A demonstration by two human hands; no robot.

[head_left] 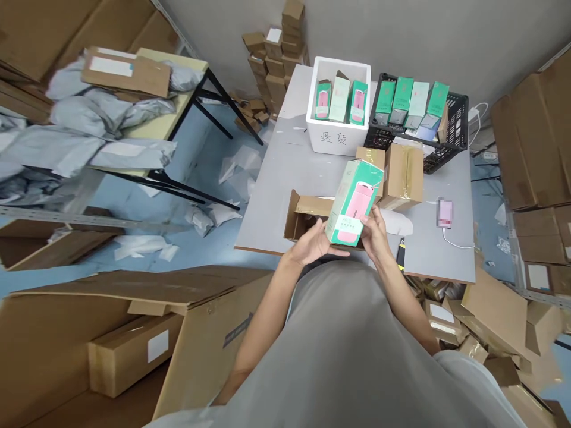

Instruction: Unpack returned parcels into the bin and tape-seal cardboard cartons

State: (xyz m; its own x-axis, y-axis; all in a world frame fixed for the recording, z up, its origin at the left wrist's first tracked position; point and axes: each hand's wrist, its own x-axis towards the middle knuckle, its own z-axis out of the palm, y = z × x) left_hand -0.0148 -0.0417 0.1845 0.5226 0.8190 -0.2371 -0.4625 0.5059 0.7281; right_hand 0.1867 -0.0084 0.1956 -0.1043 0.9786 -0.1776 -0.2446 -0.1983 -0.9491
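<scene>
A green and white product box (354, 205) with a pink device printed on its front is held up, tilted, above the near edge of the table. My right hand (375, 235) grips its lower right side, thumb on the front. At the lower left corner, my left hand (312, 244) supports the box, thumb against its side and fingers stretched underneath. Behind the box, an open cardboard carton (292, 217) stands on the table, its inside mostly hidden. Two closed brown cartons, one a taped carton (404, 175), stand just beyond.
A white foam bin (334, 138) and a black crate (452, 128) hold similar green boxes. A yellow-black utility knife (401, 255) and a charging phone (445, 213) lie on the table (285, 172). A large open carton (209, 333) stands at left; cardboard boxes crowd the right.
</scene>
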